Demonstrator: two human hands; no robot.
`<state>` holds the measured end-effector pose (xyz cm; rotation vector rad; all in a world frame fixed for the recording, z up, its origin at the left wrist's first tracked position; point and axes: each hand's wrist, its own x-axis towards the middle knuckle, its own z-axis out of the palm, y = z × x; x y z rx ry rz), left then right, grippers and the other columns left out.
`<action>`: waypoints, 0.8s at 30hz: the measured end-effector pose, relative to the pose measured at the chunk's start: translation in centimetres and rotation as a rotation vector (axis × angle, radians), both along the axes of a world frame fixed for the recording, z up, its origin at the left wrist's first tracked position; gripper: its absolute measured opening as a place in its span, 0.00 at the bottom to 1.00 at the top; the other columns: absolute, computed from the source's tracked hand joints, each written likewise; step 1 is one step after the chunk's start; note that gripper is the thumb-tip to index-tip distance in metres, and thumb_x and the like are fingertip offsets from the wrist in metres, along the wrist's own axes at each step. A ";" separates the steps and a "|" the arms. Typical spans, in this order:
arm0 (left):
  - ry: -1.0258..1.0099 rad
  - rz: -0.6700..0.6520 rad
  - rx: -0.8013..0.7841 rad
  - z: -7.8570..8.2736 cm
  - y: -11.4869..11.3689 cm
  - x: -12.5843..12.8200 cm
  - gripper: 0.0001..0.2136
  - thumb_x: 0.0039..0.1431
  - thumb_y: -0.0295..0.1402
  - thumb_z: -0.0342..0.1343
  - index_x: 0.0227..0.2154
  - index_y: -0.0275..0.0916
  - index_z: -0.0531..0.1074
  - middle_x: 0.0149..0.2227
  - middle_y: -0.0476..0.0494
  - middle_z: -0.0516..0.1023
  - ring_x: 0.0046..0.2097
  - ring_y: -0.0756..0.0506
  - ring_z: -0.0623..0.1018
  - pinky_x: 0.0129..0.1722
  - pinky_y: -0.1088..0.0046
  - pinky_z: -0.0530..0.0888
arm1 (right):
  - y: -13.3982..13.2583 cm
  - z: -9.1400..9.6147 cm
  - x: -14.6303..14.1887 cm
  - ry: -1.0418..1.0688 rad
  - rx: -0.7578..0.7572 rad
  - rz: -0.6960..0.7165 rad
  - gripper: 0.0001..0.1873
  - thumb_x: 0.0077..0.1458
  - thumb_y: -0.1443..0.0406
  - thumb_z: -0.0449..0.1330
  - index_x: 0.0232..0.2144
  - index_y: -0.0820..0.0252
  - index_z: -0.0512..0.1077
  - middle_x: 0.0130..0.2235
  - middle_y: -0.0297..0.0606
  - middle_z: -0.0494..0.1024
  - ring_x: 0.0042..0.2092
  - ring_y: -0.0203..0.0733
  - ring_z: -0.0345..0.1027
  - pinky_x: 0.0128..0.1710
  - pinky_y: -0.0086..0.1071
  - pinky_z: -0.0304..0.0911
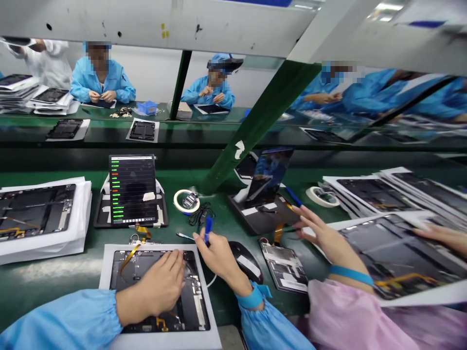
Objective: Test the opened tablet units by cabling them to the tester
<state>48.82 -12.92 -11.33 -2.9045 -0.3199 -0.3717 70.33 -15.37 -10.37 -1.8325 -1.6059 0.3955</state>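
Note:
My left hand (156, 287) lies palm down, with fingers out together, on an opened tablet housing (191, 296). The housing holds dark parts and orange ribbon cables and rests on a white sheet (105, 265). My right hand (221, 257), with a blue wristband, is closed just beyond the housing's right edge. A slim blue piece (208, 228) sticks up from its fingers; its kind is unclear. A thin white-and-blue item with a pointed tip (184, 236) juts out left of the fingertips; I cannot tell whether it is held. A black mouse (244, 260) sits beside my right wrist.
A lit tablet screen (133, 189) stands behind the housing, near a tape roll (186, 201). Stacked housings (40, 214) lie left. At right, a pink-sleeved co-worker's hands (324, 233) are near a second screen (270, 175) and another housing. A green post (255, 131) slants overhead.

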 end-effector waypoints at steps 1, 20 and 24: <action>0.008 0.004 -0.002 0.0 0.0 0.0 0.22 0.70 0.37 0.45 0.54 0.25 0.74 0.59 0.26 0.71 0.62 0.34 0.71 0.64 0.58 0.58 | 0.6 0.1 0.0 -0.044 -0.015 -0.024 0.18 0.67 0.55 0.49 0.26 0.56 0.58 0.22 0.33 0.66 0.25 0.38 0.62 0.29 0.31 0.53; -0.102 0.234 -0.204 14.5 4.9 -5.5 0.16 0.70 0.33 0.42 0.39 0.35 0.76 0.36 0.40 0.79 0.38 0.44 0.78 0.40 0.65 0.76 | 1.0 0.6 -4.5 -0.384 0.063 0.531 0.11 0.68 0.60 0.56 0.31 0.57 0.67 0.33 0.38 0.72 0.39 0.47 0.62 0.41 0.41 0.54; -0.389 0.560 -0.168 19.0 9.0 -12.1 0.17 0.70 0.37 0.44 0.46 0.36 0.77 0.47 0.40 0.80 0.49 0.45 0.78 0.51 0.67 0.75 | -0.5 2.1 -4.3 -0.262 0.130 0.611 0.12 0.69 0.61 0.53 0.30 0.54 0.66 0.30 0.35 0.72 0.33 0.43 0.65 0.37 0.37 0.59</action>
